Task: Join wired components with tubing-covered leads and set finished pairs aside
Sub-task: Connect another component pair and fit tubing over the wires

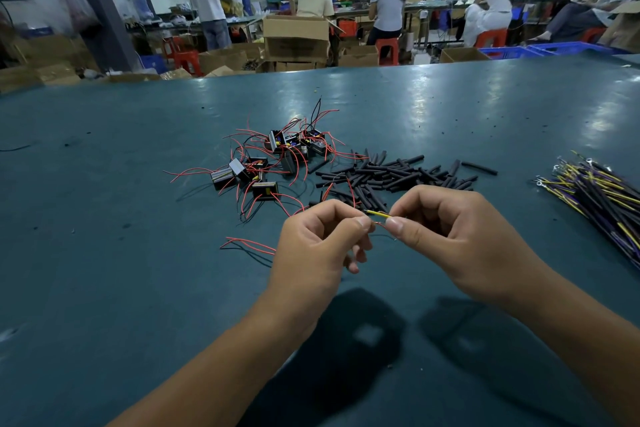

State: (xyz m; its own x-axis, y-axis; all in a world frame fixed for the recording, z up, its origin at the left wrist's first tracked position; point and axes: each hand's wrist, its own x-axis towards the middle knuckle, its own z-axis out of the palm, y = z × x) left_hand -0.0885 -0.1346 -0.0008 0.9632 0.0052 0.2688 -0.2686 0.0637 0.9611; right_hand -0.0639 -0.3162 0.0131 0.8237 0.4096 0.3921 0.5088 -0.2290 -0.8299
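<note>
While both forearms reach in from the bottom edge over a teal table (104,288), the two hands meet above it, just in front of a heap of black tubing pieces (391,175). The left hand (318,250) has its fingers curled, thumb and forefinger pinching a thin red wire (379,224) at its tip. The right hand (446,236) is curled the same way, its thumb and forefinger pinching a yellow lead (379,214) that pokes out toward the left hand. The two pinches sit almost thumb tip to thumb tip, with the red and yellow ends side by side between them. Whether the ends are already twisted together cannot be told.

Loose red and black wires (249,246) trail on the table to the left of the left hand, nearer than the tubing heap.

Left of the tubing heap, and touching its edge, lies a cluster of small black box-shaped components (263,166) with red and black wires sprouting in all directions. Well to the right of the tubing heap lies a bundle of yellow, purple and black leads (599,198) with ring terminals at their far ends.

Beyond the tubing heap, past the table's far edge, stand cardboard boxes (296,38), red stools (387,50) and blue crates (540,50), with several people standing or seated at long benches.
</note>
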